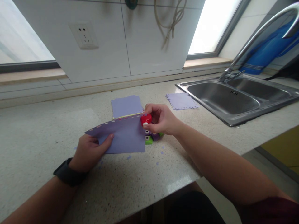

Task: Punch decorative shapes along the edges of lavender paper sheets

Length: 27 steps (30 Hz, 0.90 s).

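My left hand [91, 151] pinches a purple sheet of paper [127, 137] at its left side, thumb on top. Small shaped holes run along the sheet's far edge. In my right hand [163, 119] is a red craft punch [146, 119] with a white part, gripped between thumb and fingers at the sheet's far right corner. Partly hidden behind the sheet and right hand lie a green punch [149, 140] and a purple punch [155, 137]. Tiny purple paper scraps [129, 157] are scattered on the counter.
Behind the sheet lies a stack of purple paper [127, 105]. Further right, sheets with punched edges [182, 101] lie beside the steel sink [205, 110] and its faucet [251, 40]. The speckled counter's [130, 193] front edge is close to me.
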Each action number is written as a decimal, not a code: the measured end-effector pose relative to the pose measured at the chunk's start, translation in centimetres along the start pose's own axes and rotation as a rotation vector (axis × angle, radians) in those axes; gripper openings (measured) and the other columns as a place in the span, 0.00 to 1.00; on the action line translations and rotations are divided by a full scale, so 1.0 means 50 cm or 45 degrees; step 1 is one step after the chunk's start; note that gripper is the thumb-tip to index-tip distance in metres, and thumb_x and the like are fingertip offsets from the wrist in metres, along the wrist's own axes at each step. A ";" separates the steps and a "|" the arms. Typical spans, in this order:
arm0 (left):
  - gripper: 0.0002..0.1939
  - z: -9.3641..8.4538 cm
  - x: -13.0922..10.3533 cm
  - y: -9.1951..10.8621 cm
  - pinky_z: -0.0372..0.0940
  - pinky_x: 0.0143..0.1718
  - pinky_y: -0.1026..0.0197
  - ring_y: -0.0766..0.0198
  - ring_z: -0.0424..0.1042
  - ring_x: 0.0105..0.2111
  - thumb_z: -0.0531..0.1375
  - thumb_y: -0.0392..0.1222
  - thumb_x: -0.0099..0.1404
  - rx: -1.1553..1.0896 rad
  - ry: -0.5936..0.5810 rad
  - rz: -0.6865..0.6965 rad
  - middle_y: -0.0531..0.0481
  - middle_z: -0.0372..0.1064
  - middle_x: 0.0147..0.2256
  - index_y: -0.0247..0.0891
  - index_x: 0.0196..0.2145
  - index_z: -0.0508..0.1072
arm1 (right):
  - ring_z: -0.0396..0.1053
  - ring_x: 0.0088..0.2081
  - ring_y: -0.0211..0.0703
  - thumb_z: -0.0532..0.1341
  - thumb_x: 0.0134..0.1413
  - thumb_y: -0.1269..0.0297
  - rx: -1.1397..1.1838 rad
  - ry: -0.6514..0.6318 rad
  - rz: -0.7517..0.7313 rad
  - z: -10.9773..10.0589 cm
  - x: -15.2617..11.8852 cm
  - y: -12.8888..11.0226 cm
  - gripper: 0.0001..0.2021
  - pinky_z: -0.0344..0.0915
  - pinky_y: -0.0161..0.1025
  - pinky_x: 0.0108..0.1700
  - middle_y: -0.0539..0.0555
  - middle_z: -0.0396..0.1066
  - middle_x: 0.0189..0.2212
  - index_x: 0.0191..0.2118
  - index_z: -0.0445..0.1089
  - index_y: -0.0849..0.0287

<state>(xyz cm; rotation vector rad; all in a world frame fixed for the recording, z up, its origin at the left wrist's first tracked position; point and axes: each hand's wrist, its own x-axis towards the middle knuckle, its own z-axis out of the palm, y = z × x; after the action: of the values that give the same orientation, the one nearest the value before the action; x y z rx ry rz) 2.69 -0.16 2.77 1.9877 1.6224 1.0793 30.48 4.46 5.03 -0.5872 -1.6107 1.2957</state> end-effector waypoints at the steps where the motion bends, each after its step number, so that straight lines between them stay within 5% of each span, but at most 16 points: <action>1: 0.21 0.000 0.000 0.001 0.56 0.14 0.61 0.64 0.60 0.13 0.65 0.49 0.57 -0.013 -0.001 -0.003 0.57 0.58 0.11 0.43 0.14 0.63 | 0.60 0.26 0.33 0.77 0.36 0.67 0.004 0.001 0.001 0.000 0.000 0.000 0.17 0.58 0.33 0.25 0.46 0.65 0.26 0.30 0.70 0.59; 7: 0.13 0.000 0.003 0.003 0.65 0.20 0.59 0.59 0.70 0.19 0.65 0.49 0.57 -0.045 0.006 0.015 0.53 0.71 0.17 0.42 0.20 0.72 | 0.61 0.27 0.33 0.76 0.36 0.69 0.019 -0.005 0.034 -0.003 -0.001 0.002 0.16 0.59 0.34 0.26 0.46 0.66 0.26 0.30 0.69 0.59; 13: 0.15 0.001 0.001 0.004 0.64 0.18 0.60 0.61 0.66 0.15 0.65 0.49 0.57 -0.052 0.008 0.006 0.56 0.64 0.13 0.43 0.17 0.69 | 0.61 0.27 0.33 0.77 0.36 0.67 0.013 -0.018 0.026 -0.004 -0.002 0.006 0.17 0.59 0.33 0.26 0.46 0.66 0.26 0.30 0.69 0.58; 19: 0.10 0.001 0.001 -0.001 0.70 0.24 0.59 0.56 0.75 0.22 0.66 0.49 0.57 -0.094 -0.023 0.006 0.51 0.76 0.22 0.42 0.23 0.76 | 0.61 0.27 0.33 0.77 0.36 0.66 -0.014 -0.030 0.005 -0.006 -0.003 0.007 0.17 0.58 0.34 0.26 0.46 0.66 0.26 0.30 0.69 0.58; 27: 0.09 0.004 -0.003 -0.014 0.71 0.24 0.58 0.57 0.75 0.22 0.66 0.48 0.59 -0.046 -0.014 0.026 0.51 0.76 0.23 0.41 0.26 0.77 | 0.61 0.28 0.34 0.76 0.37 0.64 -0.087 -0.025 -0.057 -0.003 -0.002 0.001 0.17 0.57 0.34 0.26 0.46 0.65 0.26 0.30 0.68 0.57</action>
<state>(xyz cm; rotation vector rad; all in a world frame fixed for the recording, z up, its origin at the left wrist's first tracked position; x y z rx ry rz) 2.37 -0.06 2.14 1.9872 1.5692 1.0953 30.66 4.45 4.94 -0.5785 -1.6807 1.2206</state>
